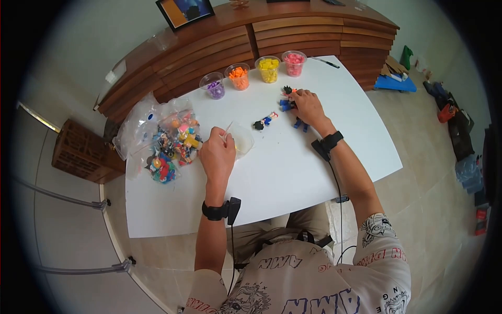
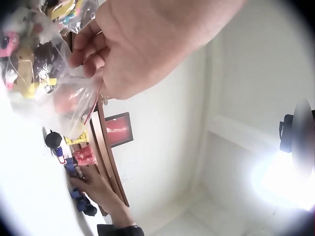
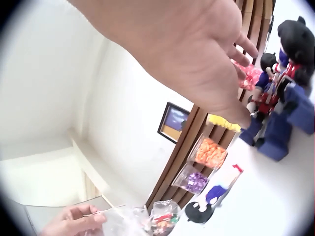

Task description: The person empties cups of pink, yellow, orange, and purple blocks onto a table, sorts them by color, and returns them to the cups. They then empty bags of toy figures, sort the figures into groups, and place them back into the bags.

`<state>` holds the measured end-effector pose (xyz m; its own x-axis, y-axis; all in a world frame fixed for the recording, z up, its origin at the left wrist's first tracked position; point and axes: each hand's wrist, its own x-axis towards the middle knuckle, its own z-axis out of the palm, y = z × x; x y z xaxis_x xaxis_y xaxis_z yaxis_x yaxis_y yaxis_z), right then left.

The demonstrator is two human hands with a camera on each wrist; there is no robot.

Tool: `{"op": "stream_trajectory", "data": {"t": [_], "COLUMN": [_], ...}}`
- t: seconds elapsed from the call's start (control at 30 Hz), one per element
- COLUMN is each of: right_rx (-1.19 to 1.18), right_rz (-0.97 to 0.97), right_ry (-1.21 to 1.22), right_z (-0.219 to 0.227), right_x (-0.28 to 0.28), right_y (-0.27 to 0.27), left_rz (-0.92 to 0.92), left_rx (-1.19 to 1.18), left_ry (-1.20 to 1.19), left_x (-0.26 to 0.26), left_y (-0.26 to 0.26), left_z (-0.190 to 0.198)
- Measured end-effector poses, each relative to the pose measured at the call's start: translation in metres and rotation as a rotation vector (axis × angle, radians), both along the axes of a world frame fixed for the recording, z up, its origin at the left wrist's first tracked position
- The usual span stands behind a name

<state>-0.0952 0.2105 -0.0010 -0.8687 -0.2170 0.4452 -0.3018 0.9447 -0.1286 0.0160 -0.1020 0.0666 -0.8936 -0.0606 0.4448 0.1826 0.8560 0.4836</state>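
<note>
In the head view my left hand [image 1: 217, 153] pinches the edge of a clear zip bag [image 1: 241, 140] over the table; the left wrist view shows its fingers curled on the bag's top, beside a red zip line. My right hand [image 1: 311, 111] is over several small figures [image 1: 285, 104] at the table's right, its fingertips touching one; in the right wrist view the figures [image 3: 276, 135] have blue legs and black hair. One figure [image 1: 265, 121] with black hair and blue clothes lies between the two hands.
Cups of purple [image 1: 214, 90], orange [image 1: 239, 79], yellow [image 1: 269, 72] and pink pieces [image 1: 294, 66] line the far edge. Clear bags of mixed figures [image 1: 175, 141] lie at the left. A pen [image 1: 325, 63] is at the far right corner. A wooden cabinet [image 1: 298, 34] stands behind.
</note>
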Motion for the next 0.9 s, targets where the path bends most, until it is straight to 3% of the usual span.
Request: {"op": "stream_trajectory", "data": {"t": [0.17, 0.27, 0.5, 0.57, 0.6, 0.67, 0.73, 0.83, 0.9], "right_rx": [-0.026, -0.08, -0.233, -0.473, -0.468, -0.746, -0.727, -1.074, -1.134], "right_rz": [0.169, 0.156, 0.133, 0.116, 0.114, 0.036, 0.052, 0.064, 0.048], "right_ry": [0.009, 0.091, 0.026, 0.079, 0.076, -0.044, -0.043, -0.195, -0.227], "right_z": [0.011, 0.015, 0.018, 0.023, 0.026, 0.034, 0.036, 0.038, 0.041], "right_x": [0.014, 0.01, 0.0, -0.003, -0.004, -0.009, -0.016, -0.023, -0.024], "right_y": [-0.002, -0.001, 0.003, 0.008, 0.012, 0.024, 0.043, 0.064, 0.074], "left_rz": [-0.007, -0.009, -0.019, -0.028, -0.03, -0.042, -0.044, -0.037, -0.033], "left_rx": [0.073, 0.095, 0.109, 0.108, 0.112, 0.11, 0.119, 0.128, 0.129], "left_ry": [-0.02, -0.03, -0.022, -0.021, -0.024, -0.026, -0.035, -0.056, -0.077], "left_x": [-0.002, -0.002, 0.0, 0.001, 0.002, 0.004, 0.003, 0.001, 0.001], "left_y": [-0.003, -0.003, -0.008, -0.009, -0.009, -0.008, -0.01, -0.011, -0.011], "left_z": [-0.002, -0.002, -0.002, -0.001, 0.0, 0.002, -0.001, 0.0, -0.001]}}
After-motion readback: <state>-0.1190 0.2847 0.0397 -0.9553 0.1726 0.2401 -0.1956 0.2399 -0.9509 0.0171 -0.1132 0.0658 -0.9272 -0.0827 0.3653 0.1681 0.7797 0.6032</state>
